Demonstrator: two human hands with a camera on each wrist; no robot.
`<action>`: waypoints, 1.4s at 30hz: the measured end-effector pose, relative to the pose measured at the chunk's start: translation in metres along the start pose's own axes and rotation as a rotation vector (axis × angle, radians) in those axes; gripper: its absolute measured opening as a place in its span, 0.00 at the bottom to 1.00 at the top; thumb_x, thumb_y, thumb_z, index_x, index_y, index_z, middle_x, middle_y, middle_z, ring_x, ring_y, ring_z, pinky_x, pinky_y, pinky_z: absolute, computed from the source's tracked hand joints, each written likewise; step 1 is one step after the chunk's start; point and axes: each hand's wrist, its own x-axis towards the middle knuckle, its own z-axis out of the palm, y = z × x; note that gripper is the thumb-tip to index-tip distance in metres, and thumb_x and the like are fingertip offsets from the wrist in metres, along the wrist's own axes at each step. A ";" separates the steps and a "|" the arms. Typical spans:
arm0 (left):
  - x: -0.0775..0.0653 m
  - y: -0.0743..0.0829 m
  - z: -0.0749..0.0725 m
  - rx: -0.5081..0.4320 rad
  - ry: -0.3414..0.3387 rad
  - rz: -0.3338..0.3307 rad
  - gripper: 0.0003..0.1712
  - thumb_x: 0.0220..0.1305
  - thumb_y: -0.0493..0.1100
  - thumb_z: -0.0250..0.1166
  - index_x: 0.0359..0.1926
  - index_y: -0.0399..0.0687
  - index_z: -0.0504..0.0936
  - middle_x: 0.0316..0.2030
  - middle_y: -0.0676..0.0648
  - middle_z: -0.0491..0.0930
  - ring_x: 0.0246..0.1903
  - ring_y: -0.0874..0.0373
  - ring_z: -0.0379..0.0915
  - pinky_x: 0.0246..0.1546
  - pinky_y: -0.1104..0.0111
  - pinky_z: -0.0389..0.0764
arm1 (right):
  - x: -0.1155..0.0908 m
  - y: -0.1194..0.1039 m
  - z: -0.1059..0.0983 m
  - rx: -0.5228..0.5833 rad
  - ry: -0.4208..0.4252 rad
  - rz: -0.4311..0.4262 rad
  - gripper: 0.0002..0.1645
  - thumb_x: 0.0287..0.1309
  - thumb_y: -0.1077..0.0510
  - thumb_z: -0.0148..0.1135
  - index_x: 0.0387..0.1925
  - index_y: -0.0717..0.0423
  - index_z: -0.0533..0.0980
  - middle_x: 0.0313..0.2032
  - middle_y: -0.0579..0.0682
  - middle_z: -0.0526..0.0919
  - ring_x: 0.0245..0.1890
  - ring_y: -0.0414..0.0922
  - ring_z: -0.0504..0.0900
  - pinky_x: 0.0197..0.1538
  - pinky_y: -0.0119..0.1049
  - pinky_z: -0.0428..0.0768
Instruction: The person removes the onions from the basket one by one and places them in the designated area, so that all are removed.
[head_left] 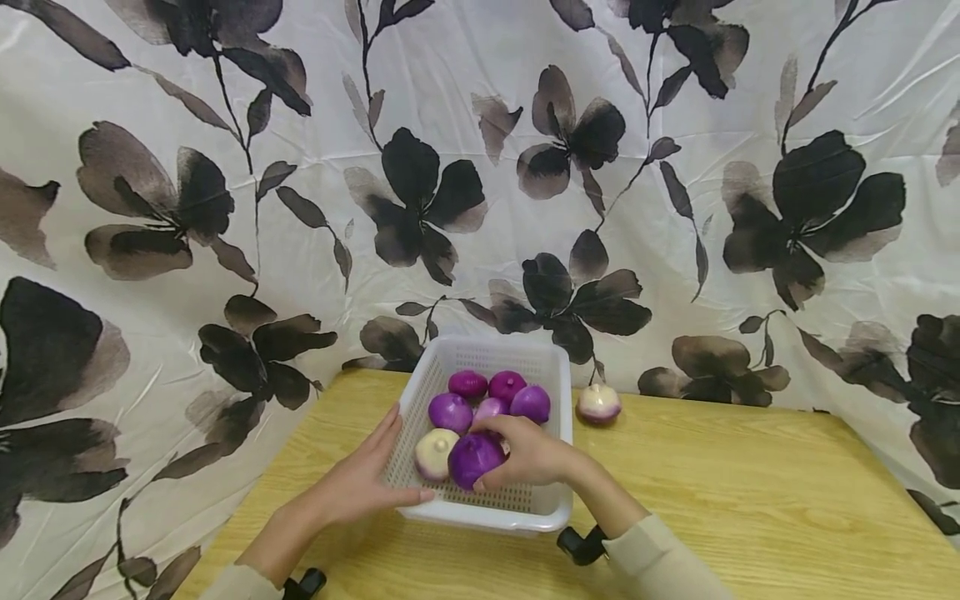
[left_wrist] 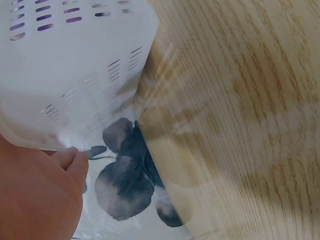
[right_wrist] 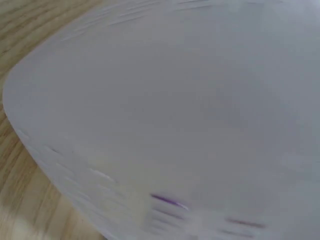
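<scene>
In the head view my right hand (head_left: 529, 452) grips a dark purple onion (head_left: 477, 461) inside a white plastic basket (head_left: 564, 454), thumb and fingers around its side. Next to that onion lies a pale onion (head_left: 437, 454). Farther back are several purple onions, among them one at the left (head_left: 450, 412) and one at the right (head_left: 530, 403). My left hand (head_left: 358, 477) lies along the basket's left side, fingers extended and thumb at the front rim. The left wrist view shows that hand (left_wrist: 42, 187) against the basket's rim; the right wrist view shows only basket wall (right_wrist: 175, 100).
A pale onion with a purple base (head_left: 599, 404) sits on the wooden table (head_left: 712, 492), right of the basket. Behind the table hangs a white cloth (head_left: 487, 217) with dark flowers. Black wrist-worn pieces show below both hands.
</scene>
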 end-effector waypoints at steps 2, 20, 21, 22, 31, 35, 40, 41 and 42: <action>0.000 0.001 0.000 0.006 0.002 0.006 0.76 0.50 0.78 0.70 0.81 0.36 0.44 0.82 0.42 0.34 0.77 0.36 0.44 0.72 0.40 0.57 | -0.003 -0.001 -0.002 0.034 0.028 -0.013 0.40 0.44 0.53 0.83 0.60 0.53 0.77 0.54 0.47 0.82 0.53 0.46 0.81 0.56 0.37 0.81; -0.001 -0.003 0.001 0.017 0.003 0.002 0.76 0.50 0.77 0.70 0.81 0.36 0.43 0.82 0.41 0.35 0.77 0.34 0.45 0.71 0.38 0.59 | -0.035 0.002 -0.025 0.181 0.184 0.057 0.47 0.46 0.56 0.83 0.67 0.59 0.72 0.57 0.54 0.79 0.54 0.51 0.81 0.49 0.35 0.86; -0.001 -0.003 0.001 0.020 0.003 0.003 0.76 0.50 0.77 0.70 0.81 0.36 0.43 0.82 0.41 0.35 0.77 0.34 0.45 0.71 0.38 0.59 | -0.037 0.003 -0.027 0.184 0.193 0.057 0.46 0.46 0.57 0.83 0.67 0.59 0.72 0.57 0.53 0.79 0.54 0.52 0.81 0.49 0.35 0.86; 0.000 -0.003 0.001 0.021 0.005 0.007 0.76 0.50 0.77 0.70 0.81 0.35 0.43 0.82 0.40 0.35 0.77 0.34 0.45 0.70 0.37 0.59 | -0.039 0.004 -0.028 0.188 0.202 0.054 0.46 0.46 0.57 0.83 0.67 0.59 0.72 0.57 0.53 0.79 0.54 0.52 0.81 0.49 0.34 0.86; 0.002 -0.002 0.001 0.022 0.009 0.003 0.77 0.50 0.78 0.70 0.81 0.37 0.42 0.82 0.41 0.35 0.77 0.35 0.46 0.71 0.39 0.59 | -0.057 0.008 -0.045 0.148 0.245 0.078 0.46 0.47 0.55 0.83 0.67 0.56 0.72 0.58 0.55 0.79 0.55 0.54 0.80 0.49 0.36 0.87; 0.001 -0.002 0.000 0.020 0.006 0.006 0.77 0.50 0.78 0.70 0.81 0.38 0.41 0.82 0.41 0.34 0.77 0.35 0.45 0.71 0.39 0.58 | -0.064 0.012 -0.051 0.106 0.256 0.104 0.48 0.48 0.52 0.83 0.69 0.58 0.71 0.59 0.55 0.78 0.55 0.53 0.80 0.50 0.37 0.87; -0.001 -0.001 0.000 0.023 -0.008 0.003 0.76 0.50 0.78 0.70 0.81 0.37 0.42 0.82 0.41 0.34 0.77 0.35 0.44 0.71 0.38 0.58 | -0.073 0.020 -0.057 0.103 0.249 0.094 0.46 0.49 0.55 0.82 0.68 0.61 0.70 0.59 0.56 0.77 0.53 0.52 0.81 0.52 0.41 0.86; -0.002 -0.001 0.000 0.025 -0.007 0.006 0.76 0.51 0.78 0.69 0.81 0.36 0.42 0.82 0.40 0.34 0.77 0.34 0.44 0.71 0.38 0.58 | -0.075 0.021 -0.059 0.105 0.246 0.090 0.46 0.49 0.55 0.82 0.68 0.61 0.70 0.58 0.56 0.77 0.53 0.52 0.81 0.53 0.42 0.85; -0.002 -0.001 0.000 0.028 -0.005 0.006 0.76 0.51 0.78 0.69 0.81 0.35 0.42 0.82 0.40 0.34 0.77 0.34 0.44 0.71 0.38 0.58 | -0.076 0.022 -0.060 0.109 0.245 0.090 0.46 0.49 0.56 0.82 0.67 0.61 0.70 0.58 0.56 0.77 0.53 0.52 0.81 0.53 0.43 0.85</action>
